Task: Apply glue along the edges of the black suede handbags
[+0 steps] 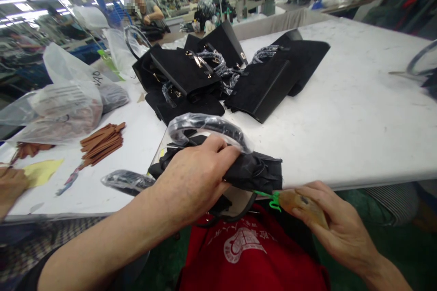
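At the table's near edge my left hand (201, 175) is closed on a black handbag (259, 170), which lies crumpled on its side. One plastic-wrapped handle (208, 122) arches over my fingers, and a second wrapped handle (128, 181) sticks out to the left. My right hand (336, 223) grips a tool with a rounded yellow-brown handle (302, 204). Green cord (275, 202) is tied about the tool's front end, and a thin green length reaches the bag's lower edge. The tool's tip is hidden or too small to tell.
Several black handbags (191, 72) lie heaped on the white table (341, 136). Brown strips (102, 143) and filled plastic bags (68, 104) are on the left. Another person's hand (12, 188) is at the left edge by yellow paper (43, 172). A person (146, 11) sits farther back.
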Demonstrator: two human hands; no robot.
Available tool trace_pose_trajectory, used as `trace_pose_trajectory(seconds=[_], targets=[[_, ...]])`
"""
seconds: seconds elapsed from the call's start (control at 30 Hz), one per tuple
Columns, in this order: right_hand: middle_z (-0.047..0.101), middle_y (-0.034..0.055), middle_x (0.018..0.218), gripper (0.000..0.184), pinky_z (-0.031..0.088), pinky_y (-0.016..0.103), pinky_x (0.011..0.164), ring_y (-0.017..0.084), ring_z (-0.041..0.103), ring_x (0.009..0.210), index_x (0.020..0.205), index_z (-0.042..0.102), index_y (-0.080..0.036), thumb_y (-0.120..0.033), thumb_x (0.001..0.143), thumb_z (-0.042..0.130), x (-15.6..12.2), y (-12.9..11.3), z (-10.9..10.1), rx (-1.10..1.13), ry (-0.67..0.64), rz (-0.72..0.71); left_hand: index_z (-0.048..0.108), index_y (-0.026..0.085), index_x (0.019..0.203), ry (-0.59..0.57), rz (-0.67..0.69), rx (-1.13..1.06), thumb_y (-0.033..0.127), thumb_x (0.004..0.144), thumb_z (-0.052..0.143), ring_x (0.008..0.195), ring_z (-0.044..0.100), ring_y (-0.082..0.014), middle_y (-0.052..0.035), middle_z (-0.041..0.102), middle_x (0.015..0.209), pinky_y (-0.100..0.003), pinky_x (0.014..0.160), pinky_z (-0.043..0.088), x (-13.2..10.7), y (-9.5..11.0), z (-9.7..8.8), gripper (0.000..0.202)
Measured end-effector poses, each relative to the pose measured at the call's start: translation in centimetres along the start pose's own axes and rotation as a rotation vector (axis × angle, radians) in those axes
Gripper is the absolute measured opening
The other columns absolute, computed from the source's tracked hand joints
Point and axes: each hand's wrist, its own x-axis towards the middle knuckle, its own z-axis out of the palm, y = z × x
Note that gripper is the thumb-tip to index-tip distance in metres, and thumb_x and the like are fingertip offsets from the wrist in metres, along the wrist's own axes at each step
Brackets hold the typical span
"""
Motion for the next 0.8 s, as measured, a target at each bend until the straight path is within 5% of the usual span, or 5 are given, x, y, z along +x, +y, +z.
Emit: trace_pose_trajectory(seconds=[0.17,0.33,0.6,0.8], targets=[[0.062,0.0055,0.102,0.023,0.052,0.028,0.068,0.02,0.063,0.084,0.122,0.058,-0.027,-0.026,0.1,0.06,-0.1,0.6,0.3,-0.022,0.018,-0.026,0.064,0.02,0.08,-0.124,-0.071,-0.052,0.016,0.077,0.061,0.07,0.065,-0.0216,-0.0045,0.067,0.08,-0.031,0.06,0.051,-0.8,0.4,-1.5,0.006],[0.061,0.0062,0.102,0.021,0.052,0.027,0.067,0.02,0.063,0.084,0.121,0.058,-0.025,-0.026,0.1,0.059,-0.3,1.0,0.6,-0.024,0.024,-0.049,0.063,0.021,0.08,-0.144,-0.084,-0.147,0.018,0.08,0.061,0.059,0.058,-0.0134,0.001,0.063,0.071,-0.024,0.055,0.044,-0.9,0.4,-2.7,0.004],[0.062,0.004,0.097,0.018,0.05,0.028,0.068,0.018,0.062,0.079,0.113,0.061,-0.023,-0.033,0.099,0.063,-0.6,1.0,-0.4,-0.068,0.179,0.015,0.066,0.018,0.086,-0.163,-0.036,-0.218,0.022,0.078,0.065,0.068,0.058,-0.0145,-0.0018,0.062,0.081,-0.025,0.057,0.043,-1.7,-0.8,-1.4,0.009],[0.061,0.0038,0.101,0.018,0.051,0.026,0.07,0.017,0.061,0.084,0.118,0.059,-0.024,-0.026,0.1,0.061,-0.7,0.7,0.3,0.07,0.053,-0.005,0.069,0.019,0.087,-0.064,0.017,-0.302,0.025,0.081,0.066,0.073,0.06,-0.0157,-0.002,0.064,0.083,-0.028,0.064,0.046,-1.7,-1.4,-0.7,0.009]])
